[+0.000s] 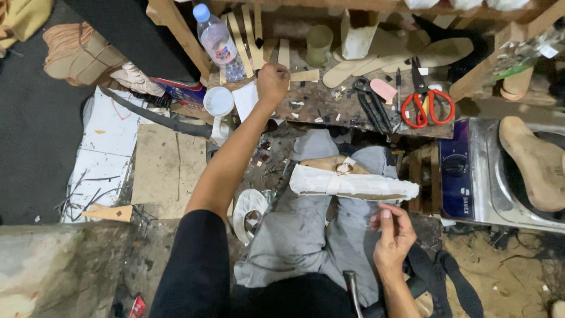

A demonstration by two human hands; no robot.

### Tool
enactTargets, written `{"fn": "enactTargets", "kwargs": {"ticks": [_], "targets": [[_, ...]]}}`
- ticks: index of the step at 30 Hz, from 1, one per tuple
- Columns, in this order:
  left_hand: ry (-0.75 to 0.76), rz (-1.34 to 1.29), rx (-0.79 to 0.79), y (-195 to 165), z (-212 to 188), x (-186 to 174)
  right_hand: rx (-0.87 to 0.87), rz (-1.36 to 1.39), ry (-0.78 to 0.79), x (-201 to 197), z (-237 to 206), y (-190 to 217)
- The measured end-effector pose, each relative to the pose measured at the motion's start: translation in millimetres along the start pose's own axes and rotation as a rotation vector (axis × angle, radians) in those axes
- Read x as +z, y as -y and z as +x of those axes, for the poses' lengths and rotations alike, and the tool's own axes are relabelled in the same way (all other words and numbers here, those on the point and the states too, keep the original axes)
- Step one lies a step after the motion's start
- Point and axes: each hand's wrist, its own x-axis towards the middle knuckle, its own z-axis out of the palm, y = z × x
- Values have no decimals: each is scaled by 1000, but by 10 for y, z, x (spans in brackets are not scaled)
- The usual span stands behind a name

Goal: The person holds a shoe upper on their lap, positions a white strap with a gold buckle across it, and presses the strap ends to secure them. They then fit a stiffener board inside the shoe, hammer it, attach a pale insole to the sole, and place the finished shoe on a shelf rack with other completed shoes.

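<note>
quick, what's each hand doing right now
Left hand: closed, reaching onto the workbench; what it grips cannot be told.
Right hand: fingers curled, nothing visibly held, beside the wrapped shoe last.

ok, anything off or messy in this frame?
Mostly clutter. Small offcuts and scraps litter the workbench around the left hand and spill onto the floor below. The white-wrapped shoe last lies loose across the knees, with the right hand beside it. Red-handled scissors lie open.
</note>
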Motion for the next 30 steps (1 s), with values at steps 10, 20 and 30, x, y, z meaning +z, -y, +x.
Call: {"fn": "enactTargets", "kwargs": {"ticks": [10, 20, 30], "targets": [[129, 236, -319, -13, 283, 101, 66, -43, 9, 16, 28, 22], [51, 311, 2, 223, 309, 324, 105, -77, 20, -2, 54, -65], [228, -594, 15, -504, -966, -832, 27, -26, 20, 69, 205, 630]]}}
